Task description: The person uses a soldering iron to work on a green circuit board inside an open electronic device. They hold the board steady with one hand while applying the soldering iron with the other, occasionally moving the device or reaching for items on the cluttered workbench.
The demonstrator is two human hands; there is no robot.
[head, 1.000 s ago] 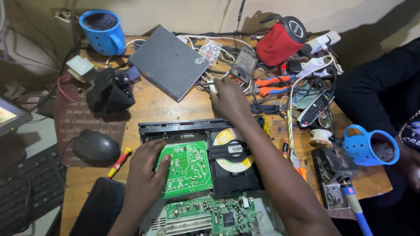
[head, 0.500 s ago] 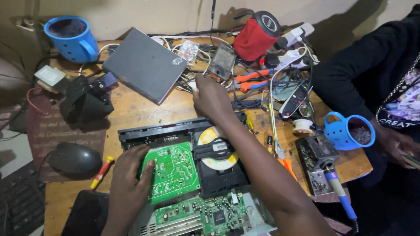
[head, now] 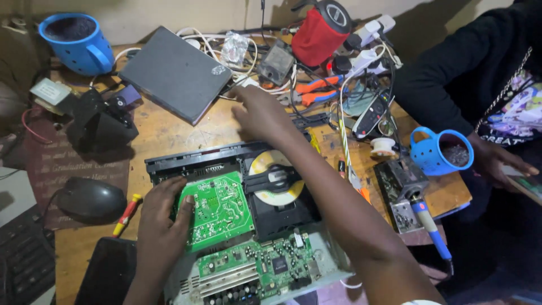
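An opened disc player (head: 186, 161) lies on the wooden table with its cover off. My left hand (head: 164, 217) rests on the left edge of its small green circuit board (head: 217, 209), thumb on the board. A disc tray with a yellow and white disc (head: 276, 181) sits to the right of that board. A larger green board (head: 259, 265) lies nearer to me. My right hand (head: 259, 113) reaches over the player, fingers spread, to the tangle of white cables (head: 248, 82) beside a dark grey flat box (head: 175, 73). Nothing shows in its grasp.
Blue mugs stand at the far left (head: 76, 42) and at the right (head: 437, 149). A red cylinder (head: 319, 34), orange-handled pliers (head: 316, 90), a remote (head: 372, 116), a blue-handled soldering iron (head: 426, 217), a black mouse (head: 90, 197). Another person's hand (head: 502, 161) rests at right.
The view has shifted a little left and nearer. My right hand has stayed by the cables beyond the player. My left hand stays on the small green board.
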